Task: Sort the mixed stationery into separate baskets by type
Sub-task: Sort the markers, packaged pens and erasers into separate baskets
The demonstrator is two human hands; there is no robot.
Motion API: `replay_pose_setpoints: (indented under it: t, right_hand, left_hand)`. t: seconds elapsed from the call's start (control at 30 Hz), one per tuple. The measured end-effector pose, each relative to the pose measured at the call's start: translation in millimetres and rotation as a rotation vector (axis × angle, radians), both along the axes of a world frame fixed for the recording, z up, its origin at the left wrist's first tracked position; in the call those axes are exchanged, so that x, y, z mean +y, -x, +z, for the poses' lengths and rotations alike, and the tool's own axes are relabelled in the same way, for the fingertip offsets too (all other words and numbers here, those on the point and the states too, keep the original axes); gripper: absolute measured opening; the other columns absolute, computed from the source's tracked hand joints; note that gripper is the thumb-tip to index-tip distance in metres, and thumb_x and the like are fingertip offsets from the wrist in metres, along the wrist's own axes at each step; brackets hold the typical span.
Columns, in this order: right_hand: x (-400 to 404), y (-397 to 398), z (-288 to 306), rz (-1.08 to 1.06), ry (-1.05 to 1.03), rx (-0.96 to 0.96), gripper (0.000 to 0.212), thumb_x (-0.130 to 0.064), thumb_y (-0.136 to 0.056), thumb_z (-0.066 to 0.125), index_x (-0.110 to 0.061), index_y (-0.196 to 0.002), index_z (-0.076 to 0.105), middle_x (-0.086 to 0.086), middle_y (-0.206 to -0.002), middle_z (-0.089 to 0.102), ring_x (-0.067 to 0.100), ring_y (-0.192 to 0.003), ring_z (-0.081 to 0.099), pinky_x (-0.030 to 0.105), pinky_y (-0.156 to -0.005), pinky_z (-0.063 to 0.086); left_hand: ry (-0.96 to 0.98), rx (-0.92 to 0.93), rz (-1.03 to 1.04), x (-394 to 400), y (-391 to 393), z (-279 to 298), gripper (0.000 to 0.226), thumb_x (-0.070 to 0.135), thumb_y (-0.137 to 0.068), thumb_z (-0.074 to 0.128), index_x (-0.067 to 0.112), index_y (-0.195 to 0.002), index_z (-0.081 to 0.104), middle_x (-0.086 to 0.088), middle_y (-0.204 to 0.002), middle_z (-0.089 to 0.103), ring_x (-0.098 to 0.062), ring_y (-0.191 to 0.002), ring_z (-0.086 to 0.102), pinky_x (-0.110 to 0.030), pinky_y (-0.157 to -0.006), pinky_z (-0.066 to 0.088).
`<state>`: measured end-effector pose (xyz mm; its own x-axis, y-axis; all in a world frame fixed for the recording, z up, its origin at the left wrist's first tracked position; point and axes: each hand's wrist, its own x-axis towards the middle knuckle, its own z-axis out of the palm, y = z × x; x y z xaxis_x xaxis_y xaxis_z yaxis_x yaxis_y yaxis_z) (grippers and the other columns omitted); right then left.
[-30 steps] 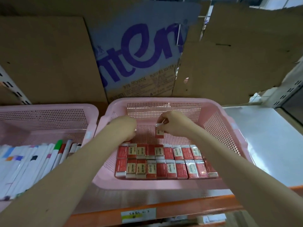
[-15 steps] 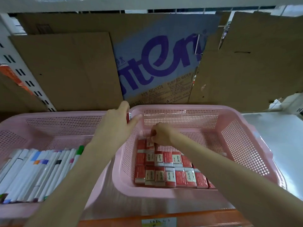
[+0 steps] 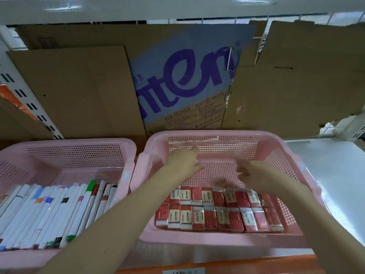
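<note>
Red-wrapped erasers (image 3: 218, 209) lie in two tidy rows at the near end of the right pink basket (image 3: 217, 135). Both hands reach over its bare far floor: left hand (image 3: 182, 162) blurred, grip unclear; right hand (image 3: 250, 173) loosely curled, grip unclear.

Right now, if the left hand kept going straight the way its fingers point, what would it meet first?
Probably the far mesh wall of the eraser basket. The left hand reaches over bare basket floor, fingers aimed at that wall; depth is unclear.
</note>
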<state>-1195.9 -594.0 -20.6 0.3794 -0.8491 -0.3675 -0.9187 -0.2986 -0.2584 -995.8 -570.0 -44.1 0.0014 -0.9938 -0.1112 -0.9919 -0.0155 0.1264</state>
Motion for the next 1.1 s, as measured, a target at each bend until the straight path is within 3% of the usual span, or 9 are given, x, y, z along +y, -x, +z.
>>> replay_pose_setpoints:
  t: [0.13, 0.3, 0.53, 0.6, 0.73, 0.83, 0.93, 1.0, 1.1]
  right_hand:
    - [11.0, 9.0, 0.3, -0.005, -0.003, -0.003, 0.035, -0.025, -0.097, 0.047, -0.018, -0.131, 0.052, 0.004, -0.131, 0.057, 0.02, -0.114, 0.056, 0.03, -0.098, 0.045]
    - [21.9, 3.0, -5.2, 0.013, -0.015, -0.021, 0.035, -0.028, -0.099, 0.043, -0.02, -0.132, 0.049, 0.004, -0.129, 0.057, 0.02, -0.108, 0.058, 0.033, -0.096, 0.047]
    - [24.4, 0.8, -7.9, 0.028, -0.009, -0.028, 0.043, -0.037, -0.096, 0.049, -0.015, -0.133, 0.049, 0.006, -0.126, 0.059, 0.022, -0.108, 0.057, 0.032, -0.094, 0.047]
    - [24.0, -0.1, -9.1, 0.028, -0.005, -0.024, 0.045, -0.04, -0.096, 0.049, -0.015, -0.132, 0.049, 0.006, -0.125, 0.059, 0.022, -0.108, 0.056, 0.031, -0.093, 0.047]
    - [23.8, -0.6, -13.1, 0.029, 0.01, -0.018, 0.048, -0.046, -0.094, 0.05, -0.015, -0.13, 0.051, 0.006, -0.123, 0.059, 0.023, -0.11, 0.054, 0.031, -0.092, 0.044]
    - [24.8, -2.7, -13.0, 0.056, 0.027, -0.021, 0.045, -0.043, -0.096, 0.048, -0.015, -0.131, 0.051, 0.005, -0.125, 0.058, 0.023, -0.113, 0.053, 0.031, -0.092, 0.042]
    - [28.2, -7.5, -11.2, 0.115, 0.015, -0.021, 0.041, -0.038, -0.099, 0.043, -0.017, -0.133, 0.048, 0.003, -0.128, 0.055, 0.021, -0.116, 0.051, 0.031, -0.094, 0.042]
    - [30.2, -9.6, -10.1, 0.153, 0.018, -0.018, 0.038, -0.034, -0.1, 0.041, -0.018, -0.135, 0.046, 0.003, -0.129, 0.053, 0.021, -0.117, 0.05, 0.031, -0.094, 0.042]
    - [32.8, -11.0, -6.2, 0.167, 0.028, -0.016, 0.039, -0.032, -0.1, 0.04, -0.019, -0.137, 0.044, 0.003, -0.134, 0.049, 0.022, -0.121, 0.048, 0.031, -0.096, 0.04]
  left_hand:
    - [-0.076, 0.055, -0.039, 4.1, -1.2, 1.6, 0.049, 0.051, -0.093, 0.047, 0.013, -0.122, 0.048, -0.006, -0.103, 0.062, -0.017, -0.084, 0.053, -0.031, -0.074, 0.049]
    - [-0.23, 0.099, -0.125, 10.6, -9.4, 2.5, 0.032, 0.036, -0.099, 0.038, 0.015, -0.106, 0.061, -0.003, -0.103, 0.059, -0.015, -0.089, 0.055, -0.031, -0.082, 0.048]
    - [-0.188, 0.201, -0.14, 15.9, -17.5, 5.5, 0.031, 0.029, -0.089, 0.061, 0.021, -0.119, 0.061, 0.005, -0.115, 0.062, -0.012, -0.102, 0.056, -0.031, -0.089, 0.047]
    - [-0.213, 0.21, -0.154, 15.6, -16.3, 5.5, 0.033, 0.028, -0.09, 0.06, 0.02, -0.122, 0.06, 0.004, -0.119, 0.06, -0.013, -0.104, 0.055, -0.028, -0.09, 0.045]
    - [-0.202, 0.019, -0.168, 15.5, -17.9, 4.8, 0.033, 0.03, -0.092, 0.056, 0.016, -0.121, 0.061, 0.001, -0.122, 0.048, -0.016, -0.103, 0.051, -0.034, -0.092, 0.046]
    - [-0.193, -0.089, -0.144, 19.4, -24.0, -0.2, 0.026, 0.023, -0.093, 0.054, 0.017, -0.117, 0.062, 0.0, -0.115, 0.054, -0.015, -0.097, 0.055, -0.035, -0.086, 0.05]
    - [-0.146, -0.003, -0.143, 26.6, -20.5, -2.3, 0.038, 0.016, -0.095, 0.049, 0.026, -0.132, 0.051, 0.002, -0.126, 0.057, -0.015, -0.103, 0.057, -0.034, -0.088, 0.051]
    - [-0.137, 0.014, -0.155, 32.3, -13.1, 1.3, 0.042, 0.027, -0.099, 0.043, 0.029, -0.141, 0.038, 0.001, -0.136, 0.048, -0.018, -0.117, 0.05, -0.036, -0.096, 0.046]
    - [-0.168, -0.139, -0.181, 36.6, -6.4, -0.2, 0.044, 0.045, -0.097, 0.038, 0.026, -0.137, 0.041, -0.005, -0.14, 0.04, -0.023, -0.128, 0.037, -0.041, -0.103, 0.038]
